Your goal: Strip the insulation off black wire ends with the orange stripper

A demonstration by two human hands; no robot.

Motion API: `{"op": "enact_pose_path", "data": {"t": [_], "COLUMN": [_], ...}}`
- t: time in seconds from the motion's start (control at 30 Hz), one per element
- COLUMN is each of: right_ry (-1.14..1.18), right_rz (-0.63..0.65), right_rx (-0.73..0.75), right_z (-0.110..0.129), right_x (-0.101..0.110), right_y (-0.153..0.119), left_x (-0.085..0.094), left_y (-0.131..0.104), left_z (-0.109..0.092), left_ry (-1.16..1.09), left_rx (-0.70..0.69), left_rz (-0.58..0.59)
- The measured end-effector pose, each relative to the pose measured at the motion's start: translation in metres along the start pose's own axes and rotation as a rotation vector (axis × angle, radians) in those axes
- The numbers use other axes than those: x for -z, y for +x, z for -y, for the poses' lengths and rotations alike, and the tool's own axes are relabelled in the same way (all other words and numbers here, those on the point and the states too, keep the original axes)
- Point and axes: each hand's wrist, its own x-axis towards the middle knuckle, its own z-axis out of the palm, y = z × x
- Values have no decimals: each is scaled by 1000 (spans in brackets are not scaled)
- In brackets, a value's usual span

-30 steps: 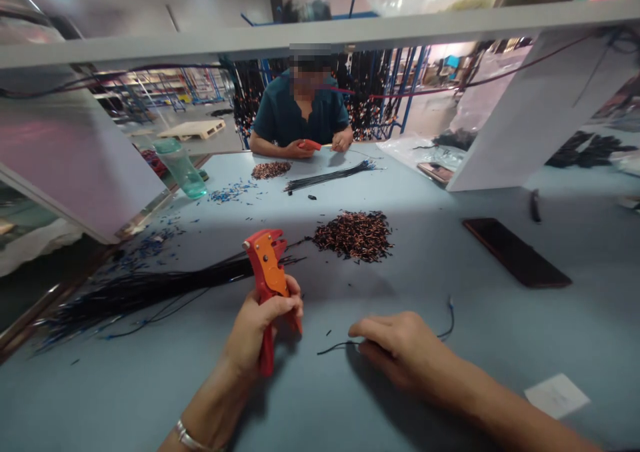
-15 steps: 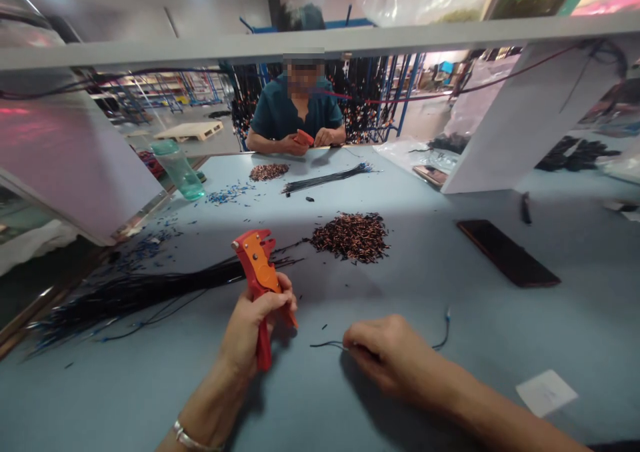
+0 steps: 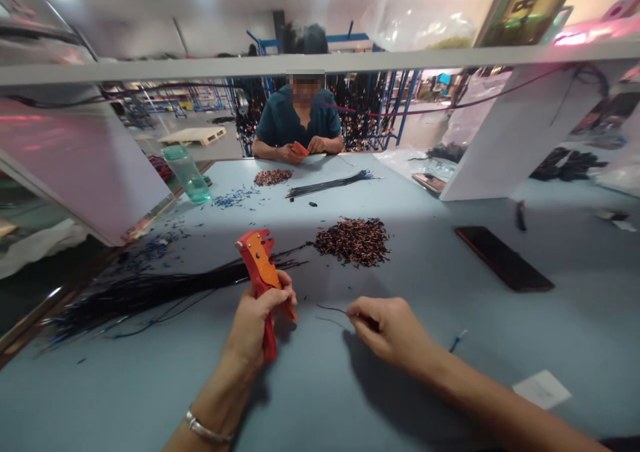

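My left hand (image 3: 265,312) is wrapped round the handles of a red and orange wire stripper (image 3: 260,265), its jaws pointing up and away from me. To the right, my right hand (image 3: 387,325) pinches a thin black wire (image 3: 333,309) a little above the table. One end of that wire sticks out to the left of my fingertips; a blue-tipped end (image 3: 457,341) shows past my forearm, and the part between is hidden. Beyond both hands lies a heap of short black and copper wire scraps (image 3: 353,242). A long bundle of black wires (image 3: 160,292) stretches out left of the stripper.
A dark phone (image 3: 503,257) and a white paper (image 3: 543,390) lie on the right. Across the table a person (image 3: 300,125) holds a red tool, with another wire bundle (image 3: 327,183) before them. A green bottle (image 3: 187,175) stands at the left; a shelf (image 3: 320,65) spans overhead.
My right hand has lifted slightly away from me with the wire, and the wire's free end is raised off the table. My left hand keeps its hold on the stripper. The view has tilted up slightly.
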Motion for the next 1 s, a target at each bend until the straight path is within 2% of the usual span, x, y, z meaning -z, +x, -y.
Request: {"op": "enact_pose_path", "data": {"t": [0.17,0.27,0.37,0.43,0.5,0.63,0.7,0.83,1.0], "right_ry": [-7,-130,-196,-242,-295,-346,-320,-278,-357], "right_rz": [170,188,156,109,46,-35,2,139,42], "right_rx": [-65,-84,-110,-142,-187,-228,-182,-68,-156], "right_z": [24,33,26,11,-8,-29,-26,-22,-34], "right_x": [-17,-32,-38,-28,-10,24,27,17,24], "right_y": [22,37,49,54,56,42,29,15,29], "left_x": [1,3,4,4,3,1,0,-2,-2], "left_y": [2,4,6,7,6,3,2,1,0], "left_z": [-2,-2,-1,0,0,0,0,2,1], "left_ry": [-14,-29,-35,-36,-38,-30,-18,7,10], "left_rx": [-38,-51,-43,-37,-32,-6,10,19,27], "left_rz": [-58,-78,-91,-93,-86,-51,-35,-11,-23]}}
